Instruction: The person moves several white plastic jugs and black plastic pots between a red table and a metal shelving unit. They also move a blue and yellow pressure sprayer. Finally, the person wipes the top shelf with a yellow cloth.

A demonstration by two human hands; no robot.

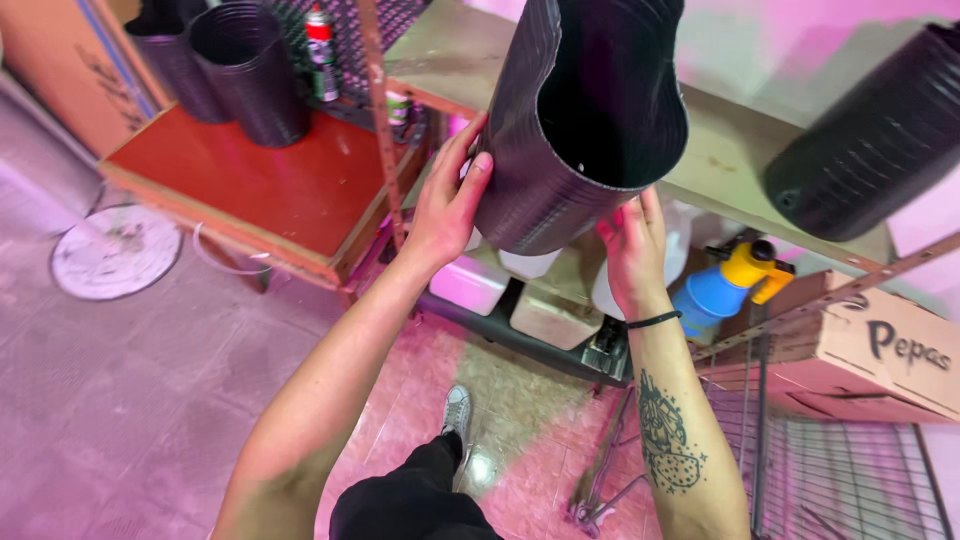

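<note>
Fingers of the left hand [450, 205] are pressed on the outer wall of a stack of black nursery pots [585, 110], while the right hand [632, 250] is cupped under its lower rim — both grasping. The stack is held above the shelf [715, 165], its long axis tilted, open mouth turned toward the camera.
</note>
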